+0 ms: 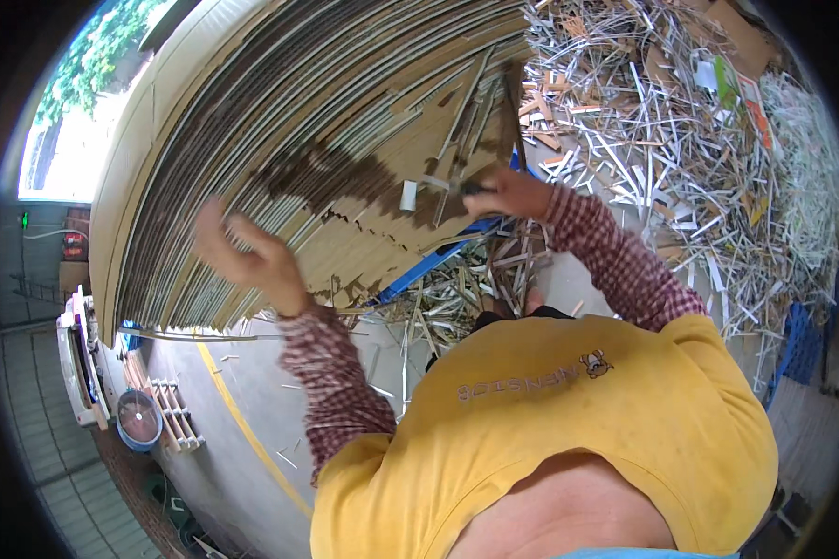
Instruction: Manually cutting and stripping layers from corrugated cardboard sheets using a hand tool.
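Observation:
A tall stack of brown cardboard sheets (280,186), its layered edges fanned in long curved rows, fills the space before me. My left hand (247,253) is at the stack's left part with fingers spread, slightly blurred; it holds nothing, and whether it touches the sheets I cannot tell. In the grip of my right hand (515,194) is the dark handle of a hammer (408,196), whose pale block-shaped head is over the cardboard's torn, dark-patched area. Narrow cardboard strips (461,121) lean on the stack just beyond that hand.
A large heap of cardboard offcuts (643,140) covers the floor at the right. Under the stack's near edge runs a blue bar (438,261), with more scraps (457,293) by my feet. A yellow floor line (242,410), a round fan (140,419) and a wooden rack (172,410) are at left.

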A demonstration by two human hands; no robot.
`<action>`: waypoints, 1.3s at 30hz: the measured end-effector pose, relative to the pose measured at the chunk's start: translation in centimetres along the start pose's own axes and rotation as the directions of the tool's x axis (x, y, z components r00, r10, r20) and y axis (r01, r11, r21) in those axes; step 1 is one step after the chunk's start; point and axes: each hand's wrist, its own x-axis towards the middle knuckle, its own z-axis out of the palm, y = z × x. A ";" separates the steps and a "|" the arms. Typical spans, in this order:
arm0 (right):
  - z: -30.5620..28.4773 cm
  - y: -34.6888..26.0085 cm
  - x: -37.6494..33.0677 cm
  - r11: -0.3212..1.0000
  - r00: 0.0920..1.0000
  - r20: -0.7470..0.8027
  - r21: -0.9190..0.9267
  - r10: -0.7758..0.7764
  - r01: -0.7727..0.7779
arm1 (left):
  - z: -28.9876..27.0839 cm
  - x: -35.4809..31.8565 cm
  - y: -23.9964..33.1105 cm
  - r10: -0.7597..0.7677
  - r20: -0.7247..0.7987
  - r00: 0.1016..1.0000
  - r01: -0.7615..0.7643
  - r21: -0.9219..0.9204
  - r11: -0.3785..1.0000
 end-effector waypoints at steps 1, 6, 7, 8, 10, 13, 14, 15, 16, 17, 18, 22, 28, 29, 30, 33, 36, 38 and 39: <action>-0.9 0.3 1.4 0.997 0.998 -0.057 0.063 -0.041 0.045 | 0.3 -2.1 1.5 -0.175 0.100 0.979 0.188 -0.135 0.973; -2.3 -0.4 7.0 0.990 0.989 -0.148 0.138 0.017 0.003 | 3.7 -9.3 7.3 -0.440 0.606 0.663 0.739 -0.435 0.514; -2.0 -0.9 7.4 0.981 0.981 -0.195 0.187 -0.007 0.044 | 4.5 -9.7 8.3 -0.418 0.650 0.635 0.767 -0.462 0.446; -1.6 -1.5 7.7 0.956 0.961 -0.259 0.241 -0.102 0.166 | 5.3 -9.7 9.1 -0.386 0.694 0.608 0.791 -0.484 0.374; -0.7 -2.5 7.5 0.936 0.963 -0.269 0.340 0.007 0.088 | 6.4 -9.6 10.8 -0.386 0.777 0.497 0.868 -0.444 0.222; 0.6 -3.2 6.6 0.977 0.917 -0.397 0.171 -0.048 0.126 | 7.4 -9.6 12.8 -0.366 0.750 0.551 0.834 -0.484 0.263; 1.1 -3.2 6.3 0.977 0.910 -0.404 0.142 -0.090 0.160 | 7.6 -9.9 13.4 -0.352 0.715 0.604 0.795 -0.512 0.325; 1.6 -2.9 6.1 0.973 0.894 -0.430 0.123 -0.126 0.196 | 7.5 -10.5 13.9 -0.401 0.709 0.581 0.814 -0.509 0.279; 2.2 -2.6 6.1 0.951 0.832 -0.517 0.103 -0.201 0.293 | 7.3 -11.2 14.5 -0.431 0.678 0.596 0.803 -0.506 0.315; 2.8 -2.1 5.9 0.990 0.862 -0.486 -0.091 -0.142 0.111 | 7.1 -11.9 15.1 -0.469 0.649 0.599 0.800 -0.500 0.331; 3.5 -1.5 6.0 0.939 0.729 -0.601 -0.122 -0.328 0.322 | 7.4 -12.5 15.5 -0.496 0.589 0.638 0.769 -0.525 0.366; 5.6 1.7 4.5 0.969 0.888 -0.391 -0.057 -0.243 0.240 | 7.4 -14.0 16.5 -0.553 0.634 0.541 0.837 -0.466 0.286; 5.8 6.4 -9.4 0.868 0.870 0.008 0.064 0.493 -0.492 | 0.8 -16.0 14.8 0.223 0.966 -0.129 0.841 -0.013 0.541; 5.1 7.3 -11.4 0.648 0.633 0.157 -0.079 0.758 -0.757 | 0.6 -15.8 14.1 0.203 0.966 -0.157 0.820 0.013 0.572; 4.5 8.1 -12.2 0.800 0.798 0.161 0.067 0.581 -0.596 | 0.7 -15.3 13.3 0.181 0.959 -0.220 0.790 0.066 0.609; 1.5 9.1 -11.8 0.957 0.967 0.075 0.148 0.242 -0.251 | 5.1 -11.5 11.4 -0.336 0.830 0.446 0.891 -0.376 0.255; -1.9 7.5 -8.1 0.986 0.988 -0.053 0.087 0.145 -0.140 | 11.2 -6.6 9.9 -0.195 0.447 0.873 0.381 -0.377 0.844; -4.0 5.1 -6.5 0.988 0.985 -0.174 0.155 0.011 0.017 | 13.6 -5.7 10.5 -0.174 0.406 0.897 0.337 -0.375 0.864; -5.1 3.9 -5.7 0.986 0.972 -0.216 0.159 0.088 -0.054 | 14.2 -5.7 10.8 -0.164 0.387 0.907 0.311 -0.356 0.881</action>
